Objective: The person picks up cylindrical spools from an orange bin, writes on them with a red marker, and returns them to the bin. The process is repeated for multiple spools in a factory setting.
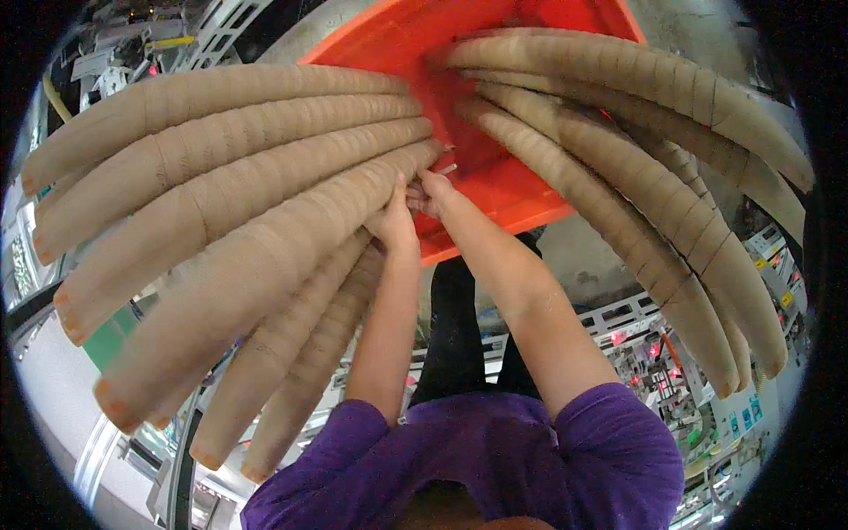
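Several long tan tubes, ribbed and paper-like with orange-marked ends, lean out of an orange bin [512, 190] to the left and right. Low on the nearest thick tan tube [265, 238] of the left group, my left hand [395, 219] is pressed against its side, thumb up and fingers partly hidden behind it. Beside it, my right hand [431, 191] has its fingers curled in close to the left one. A small white stick-like piece [449, 169] shows just past the right hand. What the right fingers hold, if anything, is hidden.
A right-hand group of tan tubes [609, 168] fans out over the bin's rim. Machinery with red lights [658, 362] stands behind me at lower right. More metal frames [216, 35] are at upper left. Grey floor [579, 256] shows beside the bin.
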`<control>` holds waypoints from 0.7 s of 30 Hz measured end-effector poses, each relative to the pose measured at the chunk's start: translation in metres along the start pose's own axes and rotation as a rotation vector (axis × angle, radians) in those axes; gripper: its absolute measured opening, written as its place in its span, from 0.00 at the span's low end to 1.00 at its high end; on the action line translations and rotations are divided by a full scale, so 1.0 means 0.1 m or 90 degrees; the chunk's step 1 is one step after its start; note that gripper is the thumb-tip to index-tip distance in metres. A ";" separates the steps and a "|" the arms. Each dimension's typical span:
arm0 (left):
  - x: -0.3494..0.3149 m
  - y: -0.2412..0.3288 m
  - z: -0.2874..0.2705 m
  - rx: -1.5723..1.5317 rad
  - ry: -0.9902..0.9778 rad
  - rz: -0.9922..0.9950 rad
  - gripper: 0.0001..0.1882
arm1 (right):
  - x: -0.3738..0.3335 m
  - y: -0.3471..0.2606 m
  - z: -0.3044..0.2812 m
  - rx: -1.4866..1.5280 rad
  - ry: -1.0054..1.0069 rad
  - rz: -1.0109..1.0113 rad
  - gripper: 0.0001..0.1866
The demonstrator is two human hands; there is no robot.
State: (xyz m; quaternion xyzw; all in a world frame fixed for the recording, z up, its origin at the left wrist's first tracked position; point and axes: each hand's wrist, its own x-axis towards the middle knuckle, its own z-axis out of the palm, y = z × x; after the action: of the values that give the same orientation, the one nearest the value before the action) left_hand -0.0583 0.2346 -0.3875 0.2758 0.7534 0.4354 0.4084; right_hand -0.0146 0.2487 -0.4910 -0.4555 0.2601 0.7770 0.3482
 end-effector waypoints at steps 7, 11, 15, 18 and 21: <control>0.32 -0.09 -0.19 -0.148 -0.142 -0.431 0.30 | -1.00 0.16 -0.05 -0.168 0.025 -0.380 0.14; -0.08 -0.03 -0.26 -0.297 -0.167 -0.593 0.34 | -2.98 0.34 -0.81 -0.639 0.319 -0.797 0.05; -0.99 0.17 -0.07 -0.155 -0.297 -0.487 0.19 | -4.76 0.16 -1.51 -0.811 0.703 -1.153 0.16; -1.79 0.32 0.28 -0.041 -0.555 -0.621 0.30 | -5.22 0.06 -1.74 -0.755 0.952 -1.008 0.12; -2.40 0.46 0.64 -0.091 -0.649 -0.833 0.41 | -5.21 0.03 -1.82 -0.580 0.833 -1.043 0.13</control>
State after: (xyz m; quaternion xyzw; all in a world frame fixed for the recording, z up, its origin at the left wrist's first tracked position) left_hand 0.1227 0.0993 -0.2751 -0.0813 0.4547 -0.0212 0.8867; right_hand 0.2576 -0.0429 -0.1101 -0.8894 -0.2895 -0.0475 0.3506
